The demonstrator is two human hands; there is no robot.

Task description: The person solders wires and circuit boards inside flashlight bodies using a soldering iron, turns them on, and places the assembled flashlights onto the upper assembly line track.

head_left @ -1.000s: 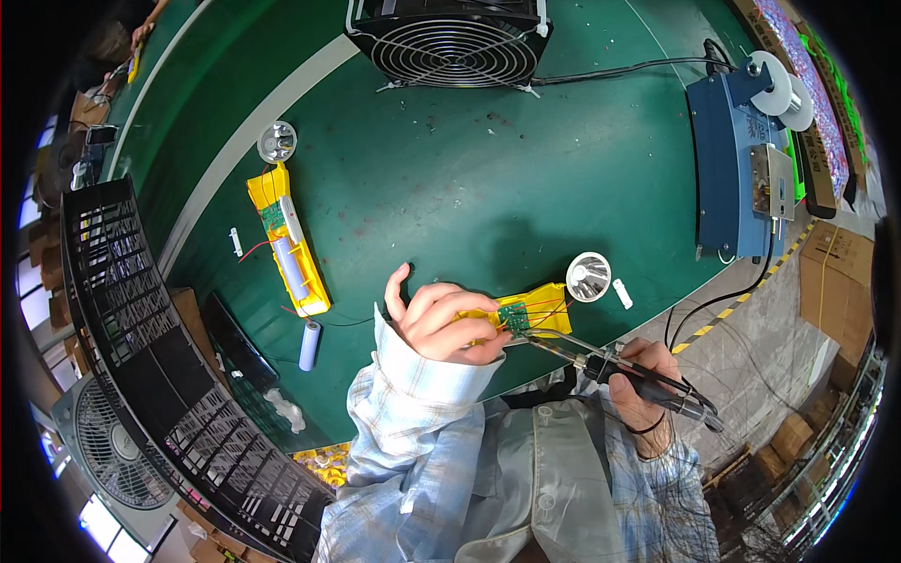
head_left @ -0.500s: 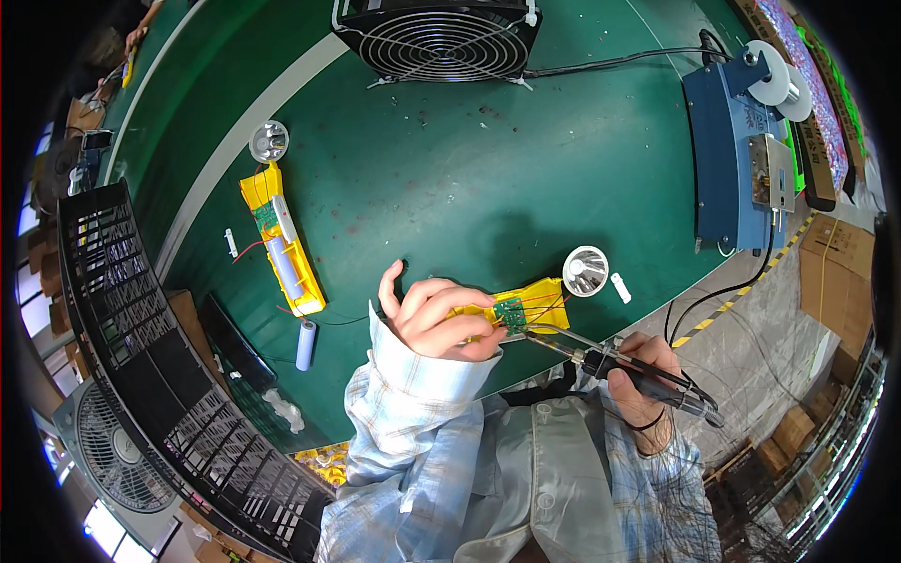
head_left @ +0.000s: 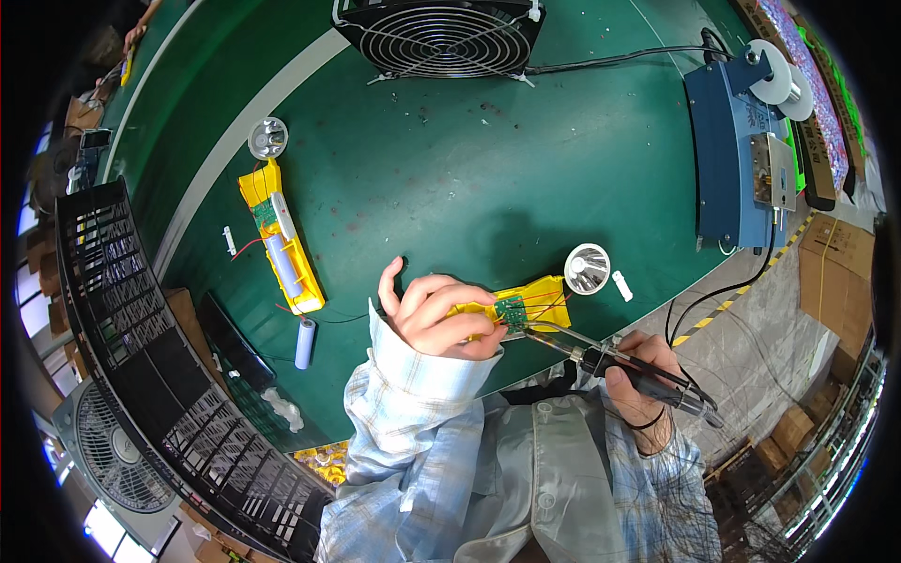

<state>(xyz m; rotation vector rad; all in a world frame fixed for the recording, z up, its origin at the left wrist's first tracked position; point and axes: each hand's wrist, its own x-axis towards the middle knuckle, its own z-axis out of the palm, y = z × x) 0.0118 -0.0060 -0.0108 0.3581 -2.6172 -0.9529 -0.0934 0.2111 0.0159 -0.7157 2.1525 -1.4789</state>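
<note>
One soldering iron (head_left: 593, 360) gripped in right hand (head_left: 638, 402) | left hand (head_left: 436, 316) over yellow casing (head_left: 554, 315) (grip hidden, can't tell)

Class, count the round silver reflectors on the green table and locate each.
2: one reflector at the far end of the left yellow housing, the other reflector right of the left hand, beside the second yellow housing. No others show.

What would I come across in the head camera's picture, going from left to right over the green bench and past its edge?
Small white part → open yellow housing → left hand → silver reflector → right hand → blue machine → cardboard box.
</note>
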